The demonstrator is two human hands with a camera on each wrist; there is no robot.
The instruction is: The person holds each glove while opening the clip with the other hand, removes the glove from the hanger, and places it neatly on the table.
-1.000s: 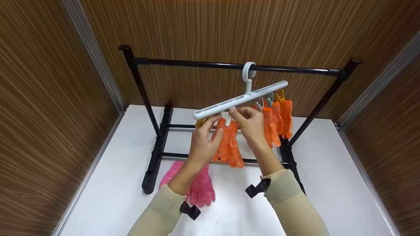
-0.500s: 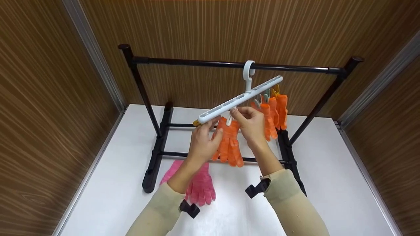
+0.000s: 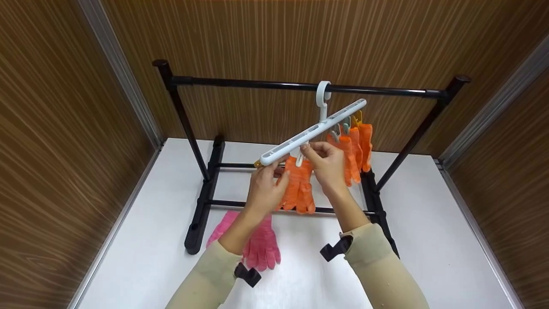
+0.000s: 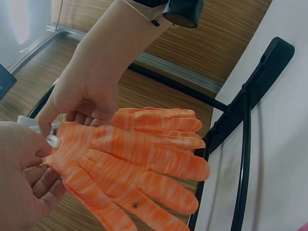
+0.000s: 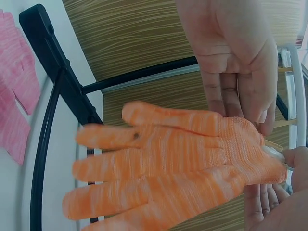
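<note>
A white clip hanger (image 3: 313, 131) hangs tilted by its hook from the top bar of a black rack (image 3: 257, 83). Three orange gloves (image 3: 354, 143) are clipped at its right end. Another orange glove (image 3: 298, 186) hangs under its lower left part. My left hand (image 3: 279, 171) pinches this glove's cuff (image 4: 62, 149) between thumb and fingers. My right hand (image 3: 306, 150) pinches a white clip (image 4: 54, 140) at the same cuff. In the right wrist view the glove (image 5: 168, 163) spreads its fingers to the left, with the left hand (image 5: 236, 62) above it.
A pink glove (image 3: 261, 244) lies on the white table (image 3: 429, 240) beneath my left forearm, beside the rack's left foot (image 3: 201, 214). Wood-panelled walls (image 3: 51, 150) close in the table on the left, back and right.
The hanger has swung a little, so the clipped orange gloves have shifted left. Both hands stay at the glove's cuff, which sits slightly higher.
</note>
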